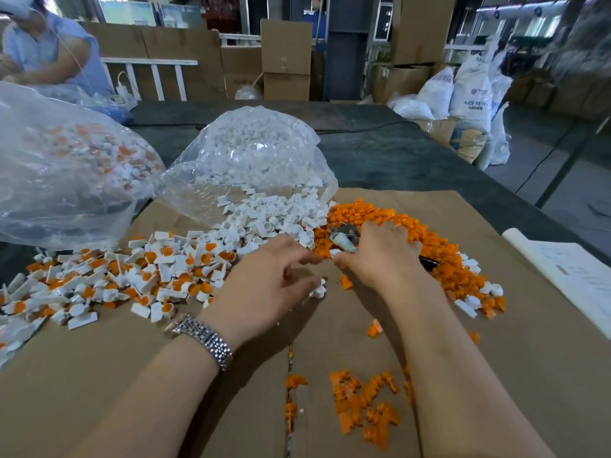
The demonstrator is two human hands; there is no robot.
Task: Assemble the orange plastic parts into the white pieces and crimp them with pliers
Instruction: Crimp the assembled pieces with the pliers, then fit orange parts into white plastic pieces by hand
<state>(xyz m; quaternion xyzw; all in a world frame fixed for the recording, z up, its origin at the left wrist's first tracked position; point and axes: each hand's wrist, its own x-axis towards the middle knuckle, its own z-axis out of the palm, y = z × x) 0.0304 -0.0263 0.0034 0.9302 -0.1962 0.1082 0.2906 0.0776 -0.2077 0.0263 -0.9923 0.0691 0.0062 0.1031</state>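
A right hand (380, 256) grips metal pliers (345, 239) over the orange plastic parts heap (413, 233); the left hand's (264, 279) curled fingers (304, 285) touch a small white plastic piece (319, 289) on the cardboard-covered tabletop (165, 375).

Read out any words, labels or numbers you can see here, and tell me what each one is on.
"ADS RESIN", as best it reads: white sack on the floor beyond the table.
Small logo and line above it: too blurred to read.
Paper sheets at the table's right edge: print too small to read.
Cardboard boxes behind: marks illegible.
Wristwatch: no readable text.
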